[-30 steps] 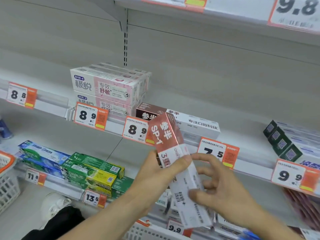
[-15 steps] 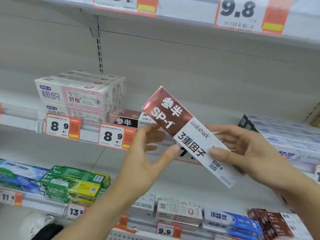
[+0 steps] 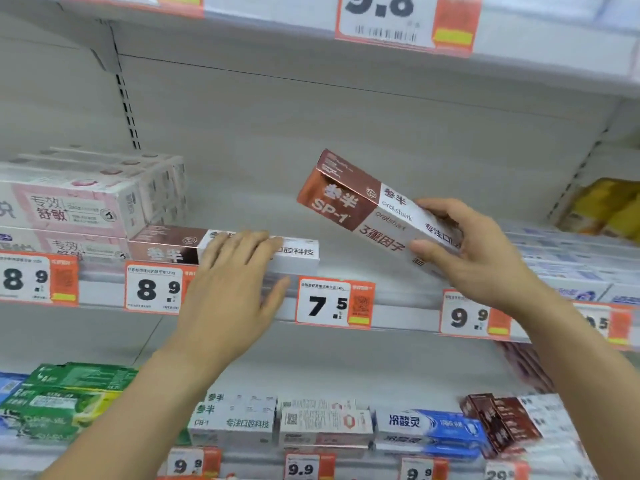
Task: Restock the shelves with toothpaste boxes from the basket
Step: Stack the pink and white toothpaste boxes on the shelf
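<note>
Mid-placement: right hand grasping copper toothpaste box above the middle shelf; left hand, fingers flat, seemingly steadying the matching shelved box. Next: lower alongside.

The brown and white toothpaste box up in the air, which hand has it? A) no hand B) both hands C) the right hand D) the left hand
C: the right hand grips the tilted brown and white box, while the left hand rests flat on another box on the shelf.
</note>
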The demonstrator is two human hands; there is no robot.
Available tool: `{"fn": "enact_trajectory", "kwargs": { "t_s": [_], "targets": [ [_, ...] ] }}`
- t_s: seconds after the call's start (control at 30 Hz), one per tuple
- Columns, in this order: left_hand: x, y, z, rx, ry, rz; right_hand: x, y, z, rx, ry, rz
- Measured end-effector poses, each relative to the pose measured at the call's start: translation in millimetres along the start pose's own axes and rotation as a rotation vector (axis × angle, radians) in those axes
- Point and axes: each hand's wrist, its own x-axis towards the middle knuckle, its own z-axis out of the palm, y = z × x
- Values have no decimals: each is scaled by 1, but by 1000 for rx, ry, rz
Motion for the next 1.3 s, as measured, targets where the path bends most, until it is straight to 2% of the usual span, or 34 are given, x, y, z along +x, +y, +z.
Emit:
{"fn": "enact_trajectory", "kwargs": {
  "t_s": [0.2,0.47,0.57,0.73,0.87,0.97,1.17,1.3],
  "targets": [
    [1,0,-1,-14,-7,-31,1,8,-21,-171,-168,60],
    [1,5,0,-13,12,-67,0,0,-30,-308,-262,41],
    [7,13,-1,-48,20,-76,1,-1,-30,-338,-248,55],
    [23,38,9,-224,-2,31,0,9,-30,-345,-223,76],
    [26,46,16,-302,96,-36,-5,22,-29,-246,-155,69],
    [29,48,19,-309,116,-60,-8,30,-31,-216,-133,37],
    [28,51,23,-197,38,-60,-12,39,-31,-252,-114,18],
    [29,52,18,-284,38,-106,-16,42,-32,-348,-89,43]
  ]
}}
